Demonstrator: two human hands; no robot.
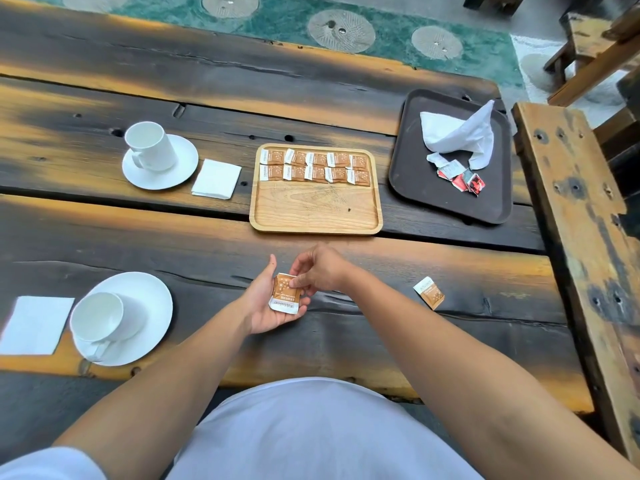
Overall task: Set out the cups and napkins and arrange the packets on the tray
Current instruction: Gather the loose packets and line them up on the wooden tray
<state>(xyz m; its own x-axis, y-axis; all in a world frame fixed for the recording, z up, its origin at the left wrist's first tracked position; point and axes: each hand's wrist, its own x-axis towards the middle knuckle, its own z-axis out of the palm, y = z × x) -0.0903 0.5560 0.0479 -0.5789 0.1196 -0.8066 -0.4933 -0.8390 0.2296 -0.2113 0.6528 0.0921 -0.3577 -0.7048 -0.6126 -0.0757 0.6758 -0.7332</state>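
Near the table's front edge my left hand [266,303] cups a brown and white packet [284,294] in its palm. My right hand [322,268] pinches the same packet's upper edge. Another brown packet [429,292] lies loose on the table to the right. The wooden tray [315,213] carries two rows of several brown packets [313,167] along its far side. A white cup on a saucer [149,148] stands at the far left with a napkin [216,179] beside it. A second cup on a saucer [104,318] stands near left, next to a napkin [34,323].
A dark plastic tray [415,181] at the right holds crumpled white napkins [460,133] and red packets [467,181]. A wooden bench [581,216] runs along the table's right side. Green patterned floor lies beyond the table.
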